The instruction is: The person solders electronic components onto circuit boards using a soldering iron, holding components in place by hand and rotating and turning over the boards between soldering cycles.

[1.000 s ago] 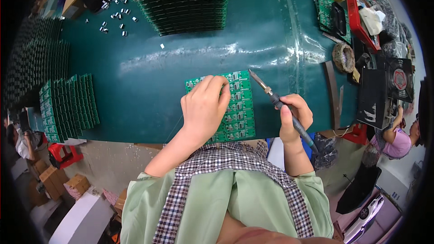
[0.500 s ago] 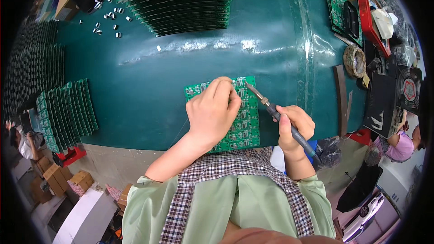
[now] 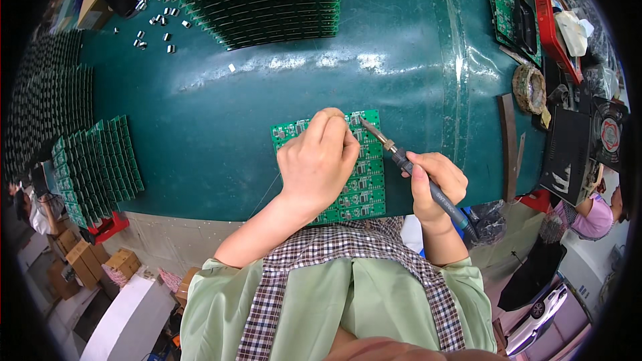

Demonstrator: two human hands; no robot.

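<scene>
A green panel of circuit boards lies flat on the table in front of me, partly covered by my left hand. My right hand is closed round the dark handle of a soldering iron, whose metal tip touches or hovers just over the panel's far right part. My left hand is pinched over the panel, fingertips near that tip. A thin solder wire trails from beneath it toward the table's front edge; the fingertips' grip on it is hidden.
Tall stacks of boards stand at the far side, with more stacks at left. Small metal parts lie scattered at far left. Toward the right are a tape roll, a dark bar and a black fan unit. A person sits beyond.
The iron's tip has shifted slightly left and toward the far edge of the panel, nearer my left fingertips. My left hand keeps its pinched pose, with only slight movement.
</scene>
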